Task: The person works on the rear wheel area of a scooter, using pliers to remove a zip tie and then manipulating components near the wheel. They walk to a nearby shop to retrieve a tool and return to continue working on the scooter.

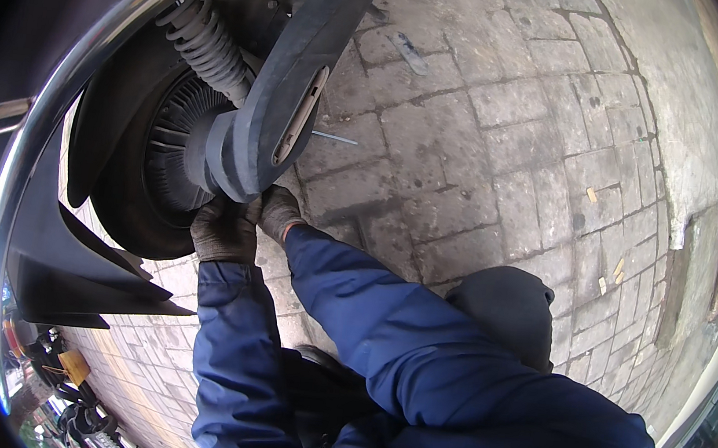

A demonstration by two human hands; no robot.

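Note:
Both my hands wear dark, dirty work gloves and meet at the lower end of a dark grey, elongated housing (281,96) beside a two-wheeler's wheel. My left hand (225,231) is against the rounded end of the housing, near the wheel hub (199,148); its fingers are bent in and their tips are hidden. Just right of it, my right hand (280,213) is closed at the same end, its fingertips tucked behind the part. What they grip cannot be made out. The black tyre (141,230) lies left of my hands.
A grey coil-spring shock absorber (206,47) rises above the wheel. A thin metal rod (333,137) shows right of the housing. Black mudguard panels (95,282) and a shiny curved rim (50,100) bound the left. Small yellowish scraps (592,195) lie on the stone paving (488,177).

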